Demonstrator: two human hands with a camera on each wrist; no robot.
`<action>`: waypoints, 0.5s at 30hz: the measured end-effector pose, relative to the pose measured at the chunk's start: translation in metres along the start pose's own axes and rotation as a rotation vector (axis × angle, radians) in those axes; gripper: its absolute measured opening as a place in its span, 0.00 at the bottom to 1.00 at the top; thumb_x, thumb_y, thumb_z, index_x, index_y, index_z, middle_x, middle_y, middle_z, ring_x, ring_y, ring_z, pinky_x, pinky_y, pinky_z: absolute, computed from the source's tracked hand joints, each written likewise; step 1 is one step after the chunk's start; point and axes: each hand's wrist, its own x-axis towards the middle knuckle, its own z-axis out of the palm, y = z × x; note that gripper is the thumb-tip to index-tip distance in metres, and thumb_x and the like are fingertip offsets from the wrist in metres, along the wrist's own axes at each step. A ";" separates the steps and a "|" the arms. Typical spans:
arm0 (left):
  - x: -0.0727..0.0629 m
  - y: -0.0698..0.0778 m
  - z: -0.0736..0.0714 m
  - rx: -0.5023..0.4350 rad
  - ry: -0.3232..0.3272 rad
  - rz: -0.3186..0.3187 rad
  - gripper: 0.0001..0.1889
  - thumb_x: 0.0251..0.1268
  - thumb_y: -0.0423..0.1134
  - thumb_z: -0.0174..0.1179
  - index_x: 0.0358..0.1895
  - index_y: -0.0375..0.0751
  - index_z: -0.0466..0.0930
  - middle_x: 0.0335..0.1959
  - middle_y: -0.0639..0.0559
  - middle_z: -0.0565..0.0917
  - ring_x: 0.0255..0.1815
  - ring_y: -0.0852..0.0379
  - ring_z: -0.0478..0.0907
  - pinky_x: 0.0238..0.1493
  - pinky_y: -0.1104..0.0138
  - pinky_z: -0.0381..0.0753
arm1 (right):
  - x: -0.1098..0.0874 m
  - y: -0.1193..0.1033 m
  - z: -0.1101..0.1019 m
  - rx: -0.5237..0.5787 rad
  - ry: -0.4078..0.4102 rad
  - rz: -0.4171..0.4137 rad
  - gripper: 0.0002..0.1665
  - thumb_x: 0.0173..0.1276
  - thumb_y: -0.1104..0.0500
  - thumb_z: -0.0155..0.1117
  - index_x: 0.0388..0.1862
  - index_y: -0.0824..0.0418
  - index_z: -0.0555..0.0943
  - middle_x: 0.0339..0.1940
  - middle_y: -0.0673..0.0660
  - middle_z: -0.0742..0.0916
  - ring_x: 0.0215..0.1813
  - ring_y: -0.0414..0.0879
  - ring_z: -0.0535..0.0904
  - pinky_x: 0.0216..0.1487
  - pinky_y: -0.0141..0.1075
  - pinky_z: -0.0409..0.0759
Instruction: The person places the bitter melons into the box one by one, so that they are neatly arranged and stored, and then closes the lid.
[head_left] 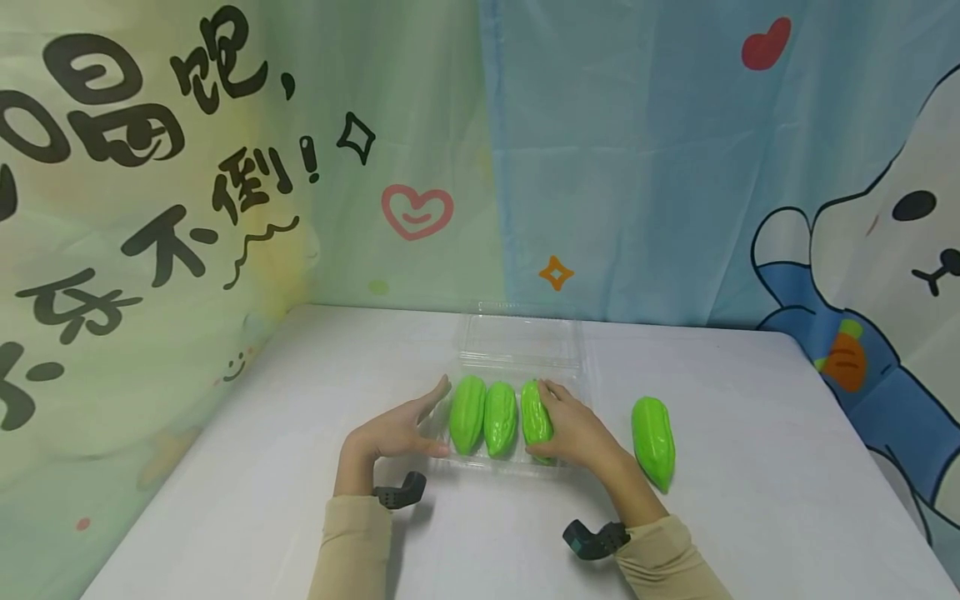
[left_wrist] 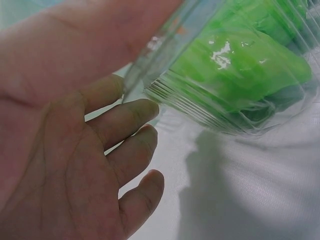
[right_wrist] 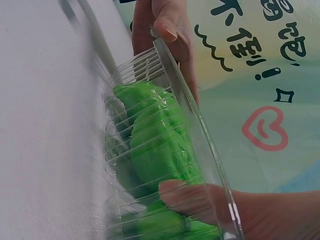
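Observation:
A clear plastic clamshell box (head_left: 498, 462) stands on the table, its lid (head_left: 521, 342) folded back on the far side. In it a left green bitter melon (head_left: 467, 414) and a middle one (head_left: 500, 419) lie side by side, pointed ends toward me. My right hand (head_left: 573, 429) grips a third green bitter melon (head_left: 535, 414) in the box's right part, thumb at the near end, fingers at the far end. My left hand (head_left: 397, 429) is at the box's left edge; in the left wrist view its fingers (left_wrist: 132, 160) are loosely extended beside the ribbed wall.
Another green bitter melon (head_left: 653, 442) lies on the white table (head_left: 750, 500), right of my right hand. A printed curtain (head_left: 615, 167) hangs behind the table and along its left side. Dark wrist-worn devices (head_left: 596, 540) sit on both wrists.

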 end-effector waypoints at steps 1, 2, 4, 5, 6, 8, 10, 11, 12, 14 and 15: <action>0.000 0.000 0.000 0.002 -0.002 0.002 0.58 0.49 0.49 0.71 0.77 0.45 0.37 0.78 0.50 0.43 0.77 0.44 0.48 0.74 0.49 0.55 | 0.000 0.000 0.000 0.001 -0.002 0.002 0.60 0.48 0.50 0.77 0.73 0.70 0.56 0.74 0.67 0.63 0.69 0.64 0.66 0.65 0.56 0.71; 0.000 0.000 0.000 0.002 -0.003 0.003 0.58 0.49 0.49 0.71 0.77 0.45 0.37 0.78 0.50 0.43 0.77 0.44 0.47 0.75 0.49 0.55 | 0.000 0.000 0.000 0.001 -0.003 0.004 0.60 0.48 0.50 0.77 0.73 0.69 0.56 0.74 0.67 0.63 0.69 0.64 0.66 0.65 0.56 0.71; 0.000 0.001 0.000 0.004 -0.006 0.003 0.58 0.49 0.49 0.71 0.77 0.45 0.37 0.78 0.50 0.43 0.77 0.45 0.47 0.75 0.50 0.54 | -0.001 0.000 0.000 0.003 -0.007 0.009 0.60 0.48 0.50 0.77 0.73 0.69 0.56 0.73 0.67 0.63 0.69 0.64 0.66 0.65 0.56 0.71; 0.000 0.001 0.000 0.005 -0.007 0.002 0.58 0.49 0.49 0.71 0.77 0.46 0.37 0.78 0.51 0.43 0.77 0.46 0.46 0.75 0.50 0.53 | -0.001 0.000 -0.001 0.004 -0.008 0.013 0.60 0.48 0.50 0.77 0.73 0.70 0.56 0.73 0.68 0.64 0.68 0.64 0.67 0.65 0.56 0.71; 0.000 0.001 0.000 0.006 -0.009 0.002 0.58 0.50 0.49 0.71 0.77 0.46 0.37 0.78 0.51 0.42 0.77 0.46 0.46 0.75 0.51 0.53 | -0.002 0.000 -0.001 0.006 -0.010 0.017 0.59 0.49 0.50 0.76 0.73 0.70 0.55 0.73 0.68 0.64 0.68 0.64 0.67 0.65 0.56 0.71; 0.000 0.001 0.000 0.005 -0.011 0.002 0.58 0.50 0.49 0.71 0.77 0.46 0.36 0.78 0.51 0.42 0.78 0.47 0.45 0.76 0.51 0.52 | -0.003 -0.001 -0.002 0.008 -0.012 0.025 0.59 0.49 0.51 0.76 0.73 0.71 0.55 0.71 0.70 0.65 0.67 0.65 0.68 0.65 0.56 0.71; 0.000 0.002 0.000 0.005 -0.012 0.004 0.58 0.50 0.49 0.71 0.77 0.47 0.36 0.78 0.51 0.42 0.78 0.47 0.45 0.76 0.51 0.52 | -0.003 -0.001 -0.003 0.012 -0.014 0.031 0.59 0.50 0.51 0.76 0.72 0.72 0.56 0.70 0.71 0.67 0.67 0.65 0.68 0.65 0.55 0.71; 0.000 0.002 0.000 0.003 -0.013 0.010 0.58 0.50 0.49 0.71 0.77 0.46 0.36 0.78 0.51 0.42 0.78 0.46 0.45 0.75 0.51 0.53 | -0.004 -0.001 -0.004 0.015 -0.015 0.032 0.58 0.50 0.51 0.76 0.72 0.72 0.56 0.69 0.71 0.68 0.66 0.64 0.69 0.64 0.55 0.71; -0.003 0.007 -0.001 -0.003 -0.013 0.011 0.58 0.50 0.48 0.71 0.77 0.45 0.37 0.78 0.49 0.42 0.78 0.45 0.46 0.75 0.50 0.53 | -0.004 -0.002 -0.004 0.019 -0.016 0.033 0.58 0.50 0.51 0.77 0.72 0.72 0.57 0.69 0.71 0.69 0.66 0.64 0.69 0.64 0.55 0.72; -0.003 0.007 0.000 -0.004 -0.011 0.005 0.58 0.50 0.48 0.71 0.77 0.44 0.37 0.78 0.49 0.43 0.77 0.45 0.46 0.75 0.50 0.53 | -0.004 -0.002 -0.004 0.023 -0.020 0.032 0.58 0.49 0.50 0.77 0.71 0.73 0.58 0.68 0.71 0.70 0.65 0.63 0.70 0.64 0.54 0.72; -0.003 0.007 0.000 -0.004 -0.009 0.005 0.58 0.50 0.48 0.71 0.77 0.44 0.37 0.78 0.49 0.43 0.77 0.44 0.47 0.75 0.50 0.54 | -0.004 -0.002 -0.004 0.025 -0.024 0.032 0.58 0.49 0.50 0.77 0.71 0.72 0.58 0.67 0.70 0.71 0.65 0.63 0.70 0.63 0.54 0.73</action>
